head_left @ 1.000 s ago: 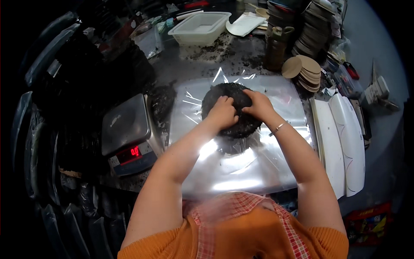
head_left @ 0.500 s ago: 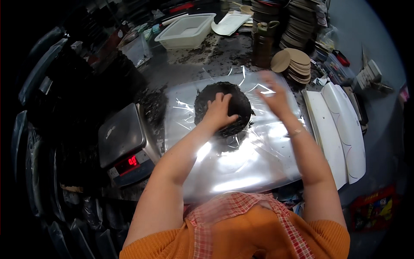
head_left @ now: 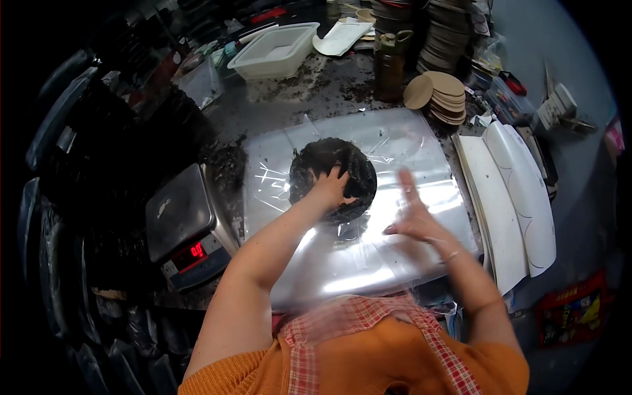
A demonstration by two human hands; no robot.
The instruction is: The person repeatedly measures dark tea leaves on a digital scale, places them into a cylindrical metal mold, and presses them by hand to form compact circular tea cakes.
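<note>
Fingers (head_left: 336, 174) spread, the left hand (head_left: 328, 191) touches a dark round mass (head_left: 363, 174), the right hand (head_left: 416, 220) hovers over plastic (head_left: 359, 253); scale (head_left: 183, 210) left, white sheets (head_left: 488, 201) right, bottle (head_left: 388, 71) beyond.

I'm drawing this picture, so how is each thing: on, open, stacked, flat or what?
Dark round mass: on the clear plastic, rough-edged
Clear plastic: spread out, shiny
Left hand: fingers spread, on the mass
Right hand: open, off the mass, blurry
Scale: on, red display lit
Tub: open-topped
Tan discs: stacked, slightly fanned
Bottle: upright
</note>
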